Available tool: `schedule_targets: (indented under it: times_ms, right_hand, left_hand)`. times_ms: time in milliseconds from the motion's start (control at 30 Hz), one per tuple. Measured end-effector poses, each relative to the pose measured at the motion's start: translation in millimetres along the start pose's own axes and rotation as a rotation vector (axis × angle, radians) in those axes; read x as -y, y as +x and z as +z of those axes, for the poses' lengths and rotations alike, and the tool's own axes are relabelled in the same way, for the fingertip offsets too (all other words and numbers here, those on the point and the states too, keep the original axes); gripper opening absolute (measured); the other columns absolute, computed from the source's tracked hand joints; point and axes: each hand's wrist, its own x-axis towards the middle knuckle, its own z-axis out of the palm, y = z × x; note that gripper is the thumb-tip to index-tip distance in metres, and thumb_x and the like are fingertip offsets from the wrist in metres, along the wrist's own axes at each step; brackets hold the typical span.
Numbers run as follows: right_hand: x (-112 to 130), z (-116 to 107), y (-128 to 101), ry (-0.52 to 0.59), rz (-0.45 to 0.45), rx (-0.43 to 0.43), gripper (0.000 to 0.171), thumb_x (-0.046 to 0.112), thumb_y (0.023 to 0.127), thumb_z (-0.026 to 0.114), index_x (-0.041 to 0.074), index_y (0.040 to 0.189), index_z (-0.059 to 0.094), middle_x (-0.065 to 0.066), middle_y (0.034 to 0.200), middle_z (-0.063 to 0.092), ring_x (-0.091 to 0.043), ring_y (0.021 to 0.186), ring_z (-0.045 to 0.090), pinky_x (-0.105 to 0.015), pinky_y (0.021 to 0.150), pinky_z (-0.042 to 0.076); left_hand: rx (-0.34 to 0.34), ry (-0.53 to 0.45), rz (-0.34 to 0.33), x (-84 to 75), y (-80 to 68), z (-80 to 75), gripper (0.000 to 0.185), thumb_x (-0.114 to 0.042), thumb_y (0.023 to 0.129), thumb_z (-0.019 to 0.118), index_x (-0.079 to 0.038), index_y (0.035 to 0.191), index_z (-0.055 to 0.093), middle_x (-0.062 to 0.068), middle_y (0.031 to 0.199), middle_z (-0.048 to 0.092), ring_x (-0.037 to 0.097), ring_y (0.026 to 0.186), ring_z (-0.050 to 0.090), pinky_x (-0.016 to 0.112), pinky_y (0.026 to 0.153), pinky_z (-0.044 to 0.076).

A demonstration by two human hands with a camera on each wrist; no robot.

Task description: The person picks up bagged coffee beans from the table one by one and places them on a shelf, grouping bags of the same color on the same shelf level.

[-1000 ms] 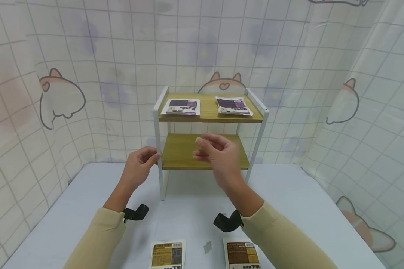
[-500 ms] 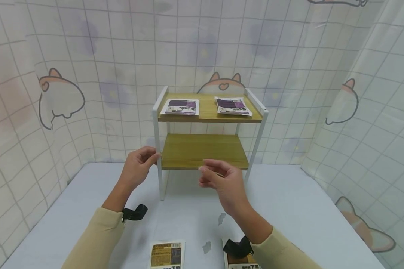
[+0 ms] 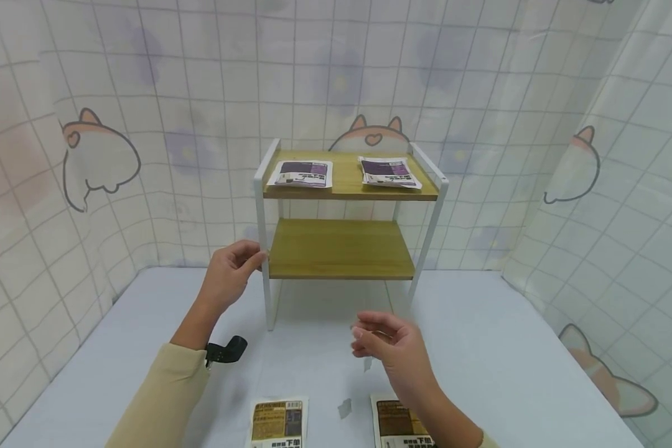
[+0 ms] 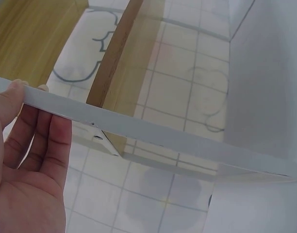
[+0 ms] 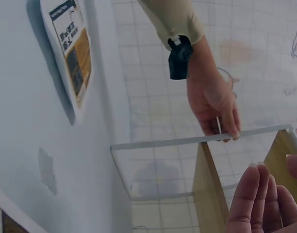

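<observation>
A two-tier shelf rack (image 3: pixel 341 249) with white legs and wooden boards stands on the white table. My left hand (image 3: pixel 228 274) pinches its front left leg; the left wrist view shows the thumb on one side of the white leg (image 4: pixel 153 133) and the curled fingers (image 4: pixel 58 141) on the other. My right hand (image 3: pixel 397 348) is in the air in front of the rack, fingers loosely bent, with nothing between them. Below it lies a brown-labelled packet (image 3: pixel 394 423), partly covered by the right forearm. Another packet (image 3: pixel 279 423), with a yellow-brown label, lies to its left.
On the upper board rest two purple-labelled packets, a left one (image 3: pixel 302 174) and a right one (image 3: pixel 389 172). Small grey patches (image 3: pixel 344 408) mark the table (image 3: pixel 481 348). A grid-patterned curtain (image 3: pixel 201 93) surrounds the back and sides.
My right hand has come down and toward me, from in front of the lower board to over the table. The left hand has kept its hold on the rack's leg.
</observation>
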Motion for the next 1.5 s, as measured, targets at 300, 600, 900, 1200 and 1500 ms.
schedule_targets:
  times_ms: [300, 600, 900, 1200, 1500]
  right_hand:
    - [-14.2, -18.0, -28.8, -0.057, 0.077, -0.041, 0.037, 0.016, 0.092, 0.077, -0.001, 0.123, 0.067, -0.009, 0.106, 0.074, -0.018, 0.086, 0.072, -0.033, 0.083, 0.062]
    - [-22.0, -41.7, -49.5, -0.134, 0.188, -0.083, 0.044, 0.017, 0.090, 0.079, -0.004, 0.126, 0.065, -0.008, 0.109, 0.074, -0.022, 0.097, 0.073, -0.032, 0.086, 0.061]
    - [-35.8, -75.7, -61.9, -0.368, 0.275, -0.076, 0.041, 0.027, 0.093, 0.076, 0.000, 0.122, 0.069, -0.015, 0.120, 0.073, -0.019, 0.098, 0.072, -0.026, 0.084, 0.058]
    - [-40.4, -98.0, -73.0, -0.497, 0.330, -0.008, 0.040, 0.031, 0.092, 0.075, 0.000, 0.118, 0.071, -0.009, 0.111, 0.076, -0.017, 0.093, 0.071, -0.026, 0.081, 0.052]
    - [-41.9, -104.0, -80.6, -0.518, 0.359, -0.034, 0.039, 0.030, 0.091, 0.078, -0.001, 0.113, 0.072, -0.008, 0.106, 0.075, -0.019, 0.085, 0.071, -0.028, 0.073, 0.057]
  left_hand:
    - [-0.012, 0.000, -0.007, -2.1, -3.4, 2.5, 0.032, -0.036, 0.102, 0.064, -0.008, 0.116, 0.071, 0.010, 0.105, 0.073, 0.021, 0.094, 0.067, 0.023, 0.079, 0.054]
    - [-0.018, -0.008, -0.002, -1.8, -5.1, 4.1, 0.030, -0.034, 0.102, 0.064, -0.008, 0.115, 0.071, 0.010, 0.104, 0.073, 0.022, 0.094, 0.066, 0.022, 0.078, 0.053]
    - [-0.001, -0.021, -0.019, -0.9, -2.8, 5.6, 0.033, -0.036, 0.102, 0.065, -0.007, 0.117, 0.070, 0.010, 0.105, 0.073, 0.023, 0.095, 0.066, 0.025, 0.076, 0.053]
    - [-0.003, -0.008, 0.004, -0.7, -1.0, 3.8, 0.033, -0.036, 0.102, 0.064, -0.007, 0.116, 0.070, 0.010, 0.105, 0.073, 0.022, 0.094, 0.066, 0.028, 0.080, 0.055]
    - [-0.013, -0.008, 0.015, -1.0, -1.0, 0.9, 0.033, -0.035, 0.102, 0.064, -0.006, 0.117, 0.071, 0.010, 0.104, 0.073, 0.018, 0.091, 0.066, 0.026, 0.071, 0.052]
